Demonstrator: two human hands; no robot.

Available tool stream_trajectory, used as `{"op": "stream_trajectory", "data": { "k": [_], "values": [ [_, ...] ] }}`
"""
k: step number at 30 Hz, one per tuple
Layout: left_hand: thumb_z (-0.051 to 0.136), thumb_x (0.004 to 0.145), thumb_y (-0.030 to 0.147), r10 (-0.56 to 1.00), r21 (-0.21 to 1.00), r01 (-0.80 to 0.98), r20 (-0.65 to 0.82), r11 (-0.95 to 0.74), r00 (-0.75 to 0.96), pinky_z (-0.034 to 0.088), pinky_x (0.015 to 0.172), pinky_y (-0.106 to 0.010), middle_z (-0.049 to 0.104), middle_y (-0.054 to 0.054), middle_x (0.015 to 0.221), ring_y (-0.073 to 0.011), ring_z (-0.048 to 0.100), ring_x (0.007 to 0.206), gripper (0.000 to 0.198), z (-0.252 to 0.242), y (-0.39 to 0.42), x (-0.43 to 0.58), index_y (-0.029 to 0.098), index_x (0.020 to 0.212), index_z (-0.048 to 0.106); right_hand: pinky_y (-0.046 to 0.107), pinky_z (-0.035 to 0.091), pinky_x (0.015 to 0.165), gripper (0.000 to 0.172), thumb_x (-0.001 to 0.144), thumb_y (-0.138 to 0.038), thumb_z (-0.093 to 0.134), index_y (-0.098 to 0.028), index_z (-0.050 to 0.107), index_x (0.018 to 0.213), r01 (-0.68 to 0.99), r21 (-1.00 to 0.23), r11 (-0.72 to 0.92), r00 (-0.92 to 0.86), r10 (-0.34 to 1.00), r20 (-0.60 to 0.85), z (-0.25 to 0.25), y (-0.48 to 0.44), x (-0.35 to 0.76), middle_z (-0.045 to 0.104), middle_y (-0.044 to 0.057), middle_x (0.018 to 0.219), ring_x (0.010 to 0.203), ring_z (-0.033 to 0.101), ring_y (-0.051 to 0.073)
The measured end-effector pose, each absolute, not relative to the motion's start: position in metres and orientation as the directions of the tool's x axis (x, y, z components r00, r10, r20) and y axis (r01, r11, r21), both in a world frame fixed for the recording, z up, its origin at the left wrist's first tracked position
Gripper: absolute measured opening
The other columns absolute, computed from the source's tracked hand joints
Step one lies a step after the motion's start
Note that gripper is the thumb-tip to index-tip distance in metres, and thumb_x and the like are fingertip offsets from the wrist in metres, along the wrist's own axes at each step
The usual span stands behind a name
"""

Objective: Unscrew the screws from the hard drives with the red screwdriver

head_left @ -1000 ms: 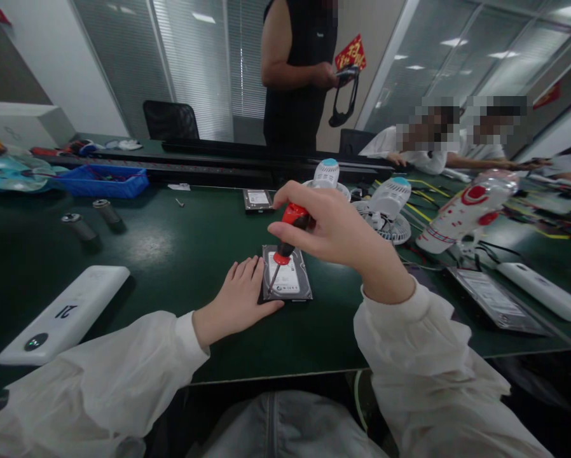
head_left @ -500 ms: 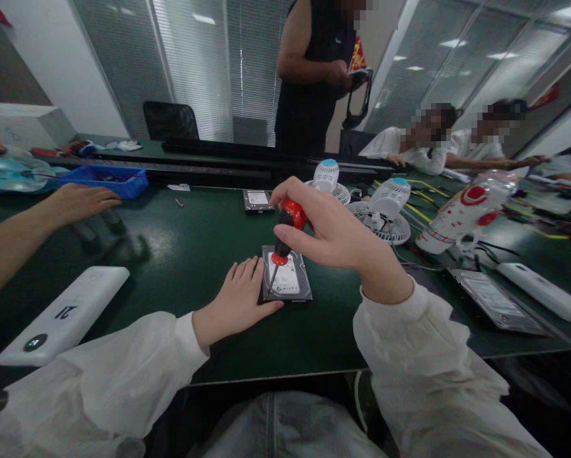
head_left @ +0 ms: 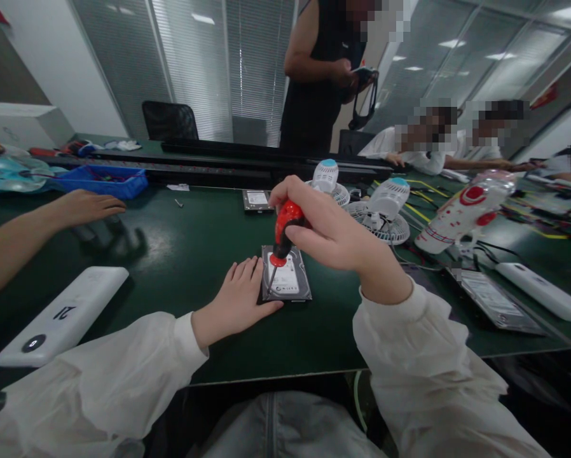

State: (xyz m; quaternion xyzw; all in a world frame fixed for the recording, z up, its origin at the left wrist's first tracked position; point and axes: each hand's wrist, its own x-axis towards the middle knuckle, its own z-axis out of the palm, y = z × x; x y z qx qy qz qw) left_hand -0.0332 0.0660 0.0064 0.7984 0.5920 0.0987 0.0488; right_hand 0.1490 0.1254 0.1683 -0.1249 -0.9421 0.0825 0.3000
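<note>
The right hand (head_left: 333, 238) is clenched round the red handle of a screwdriver (head_left: 282, 238), its tip on the 9 o'clock edge of the hard drive (head_left: 290, 283). The left hand (head_left: 238, 299) lies flat, fingers released, against the drive's 8 o'clock side on the green table (head_left: 194, 254). The cover looks still on, so the screw work seems unfinished. Since a second ago the handle has tipped more upright, and a co-worker's hand (head_left: 88, 207) has come in at 10 o'clock

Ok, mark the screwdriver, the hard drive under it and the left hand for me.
screwdriver (head_left: 285, 219): head view, on the red part of the handle.
hard drive (head_left: 289, 280): head view, on its white label.
left hand (head_left: 235, 299): head view, on the back of the hand.
</note>
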Motion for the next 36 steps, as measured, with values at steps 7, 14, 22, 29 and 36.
{"op": "stream_trajectory", "data": {
  "k": [7, 14, 22, 29, 36],
  "values": [
    [0.047, 0.092, 0.073, 0.948, 0.195, 0.931, 0.140, -0.310, 0.286, 0.027, 0.123, -0.064, 0.038, -0.027, 0.162, -0.0431, 0.034, 0.152, 0.095, 0.0023, 0.0665, -0.0351, 0.007, 0.158, 0.029, 0.027, 0.029, 0.063, 0.033, 0.098, -0.048, 0.056, -0.017, 0.054, 0.108, 0.353, -0.162, 0.922, -0.740, 0.380, 0.555, 0.1672, 0.1253, 0.1473, 0.049, -0.005, 0.074, 0.062, 0.041, 0.009],
    [0.046, 0.092, 0.073, 0.948, 0.200, 0.929, 0.138, -0.310, 0.287, 0.027, 0.123, -0.063, 0.037, -0.026, 0.163, -0.0423, 0.034, 0.152, 0.095, 0.0019, 0.0663, -0.0350, 0.008, 0.159, 0.027, 0.029, 0.039, 0.075, 0.021, 0.094, -0.023, 0.048, -0.015, 0.052, 0.114, 0.255, -0.193, 0.947, -0.774, 0.320, 0.547, 0.1664, 0.1269, 0.1497, 0.059, 0.005, 0.107, 0.083, 0.052, 0.013],
    [0.047, 0.092, 0.072, 0.954, 0.186, 0.939, 0.128, -0.290, 0.269, 0.027, 0.123, -0.062, 0.038, -0.027, 0.162, -0.0422, 0.034, 0.152, 0.095, 0.0058, 0.0652, -0.0320, 0.006, 0.157, 0.030, 0.028, 0.032, 0.066, 0.028, 0.099, -0.043, 0.052, -0.016, 0.055, 0.106, 0.373, -0.131, 0.919, -0.739, 0.379, 0.556, 0.1668, 0.1265, 0.1475, 0.058, 0.001, 0.089, 0.074, 0.050, 0.012],
    [0.046, 0.092, 0.073, 0.953, 0.192, 0.935, 0.118, -0.298, 0.280, 0.027, 0.123, -0.063, 0.037, -0.027, 0.163, -0.0425, 0.034, 0.152, 0.095, 0.0044, 0.0662, -0.0332, 0.007, 0.158, 0.028, 0.028, 0.037, 0.071, 0.024, 0.091, -0.025, 0.051, -0.015, 0.053, 0.113, 0.240, -0.213, 0.947, -0.772, 0.320, 0.549, 0.1689, 0.1258, 0.1488, 0.056, 0.001, 0.090, 0.073, 0.049, 0.012],
    [0.046, 0.092, 0.073, 0.952, 0.199, 0.932, 0.115, -0.302, 0.284, 0.026, 0.123, -0.064, 0.036, -0.029, 0.163, -0.0437, 0.033, 0.152, 0.096, 0.0040, 0.0665, -0.0337, 0.005, 0.158, 0.029, 0.029, 0.036, 0.071, 0.025, 0.098, -0.039, 0.051, -0.016, 0.057, 0.108, 0.338, -0.154, 0.928, -0.756, 0.366, 0.543, 0.1689, 0.1257, 0.1502, 0.060, 0.002, 0.092, 0.077, 0.052, 0.014]
  ]
}}
